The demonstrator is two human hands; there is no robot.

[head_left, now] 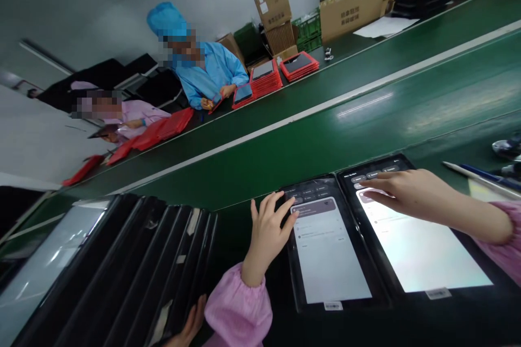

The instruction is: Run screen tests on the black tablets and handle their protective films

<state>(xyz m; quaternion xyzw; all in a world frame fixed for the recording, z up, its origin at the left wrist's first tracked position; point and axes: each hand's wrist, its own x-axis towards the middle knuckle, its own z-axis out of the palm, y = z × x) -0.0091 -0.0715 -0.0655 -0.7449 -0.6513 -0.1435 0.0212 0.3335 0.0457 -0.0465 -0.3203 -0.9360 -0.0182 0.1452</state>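
Note:
Two tablets with lit screens lie side by side on the dark work surface, each with a small barcode label at its near end. My left hand (268, 227) is over the upper left edge of the left tablet (331, 271), its fingers spread and the fingertips at the top of the screen. Across the top of the right tablet (431, 255) reaches my right hand (411, 192), fingers stretched out near the screen's upper buttons. Neither hand holds anything. Both sleeves are pink.
At left stands a stack of black trays (134, 260), with another person's hand (193, 322) at its lower edge. Pens (484, 179) lie at right. Beyond the green conveyor belt (325, 124), two people sit near red-framed tablets (266, 78) and red sleeves (163, 127).

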